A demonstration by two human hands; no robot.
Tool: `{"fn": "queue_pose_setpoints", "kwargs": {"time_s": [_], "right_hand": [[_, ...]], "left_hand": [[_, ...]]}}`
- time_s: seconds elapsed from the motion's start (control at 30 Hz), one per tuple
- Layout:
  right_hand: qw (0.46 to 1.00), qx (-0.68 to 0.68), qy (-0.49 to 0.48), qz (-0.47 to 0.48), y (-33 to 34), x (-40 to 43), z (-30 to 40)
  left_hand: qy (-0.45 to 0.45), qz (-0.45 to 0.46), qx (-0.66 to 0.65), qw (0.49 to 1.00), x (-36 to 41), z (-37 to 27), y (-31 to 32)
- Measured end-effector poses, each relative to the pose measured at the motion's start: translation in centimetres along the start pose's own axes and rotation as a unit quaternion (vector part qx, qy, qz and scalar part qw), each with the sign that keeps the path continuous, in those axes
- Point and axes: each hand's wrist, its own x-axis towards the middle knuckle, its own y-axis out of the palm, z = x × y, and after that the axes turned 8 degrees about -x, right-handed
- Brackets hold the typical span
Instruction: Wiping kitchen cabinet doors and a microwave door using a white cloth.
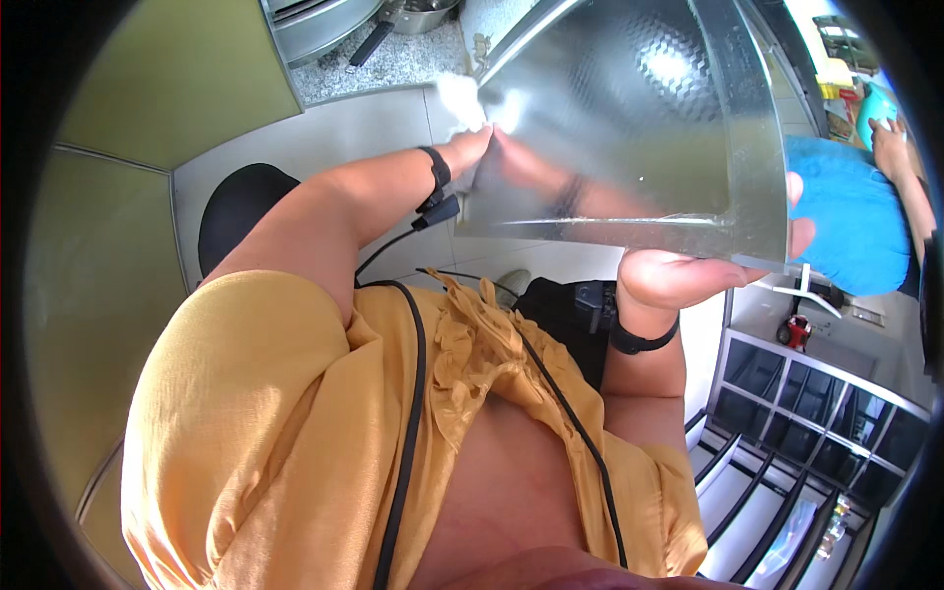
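A framed, glossy panel (752, 147) stands tilted before me, its dark pane (627, 133) mirroring my left arm and a hexagonal pattern. My left hand (469, 146) reaches to the panel's left edge, fingertips against the surface. In it is a white cloth or wipe (459, 99), washed out by bright light. At the panel's lower right corner, my right hand (682, 279) grips the edge, the thumb on the underside and some fingertips curled past the right side. The rest of those fingers are hidden behind the frame.
A pan (420, 16) with a black handle sits on a speckled stone shelf (332, 81) beside olive cabinet doors (199, 66). Black cords cross my yellow blouse (258, 398). Rightward, another person's hand (894, 144) touches a turquoise container (874, 110), near blue fabric (848, 221). Racks (745, 509) stand lower right.
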Motion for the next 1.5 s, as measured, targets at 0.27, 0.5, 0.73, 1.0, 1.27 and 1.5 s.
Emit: {"fn": "queue_pose_setpoints", "kwargs": {"time_s": [0.27,0.5,0.73,1.0,1.27,1.5], "right_hand": [[0.995,-0.065,-0.014,0.073,0.2,-0.7,0.6],[0.991,-0.091,-0.021,0.095,-1.1,0.2,1.1],[0.993,-0.099,0.009,0.060,1.0,0.7,2.1],[0.983,-0.127,-0.022,0.132,-0.5,-0.4,1.5],[0.975,-0.175,-0.023,0.132,-1.1,0.2,1.8],[0.969,-0.183,-0.035,0.160,-1.1,0.1,1.5]], "left_hand": [[0.414,-0.042,-0.050,0.908,-2.2,-17.6,-0.2],[0.637,-0.058,0.133,0.757,-11.8,-25.2,4.1],[-0.081,0.028,-0.280,0.956,-0.2,-4.7,-2.4],[0.179,-0.011,-0.265,0.948,0.4,-14.6,1.2],[0.553,0.012,0.107,0.826,-9.0,-27.2,2.4],[0.428,-0.013,0.009,0.903,-4.5,-23.3,1.0]]}}
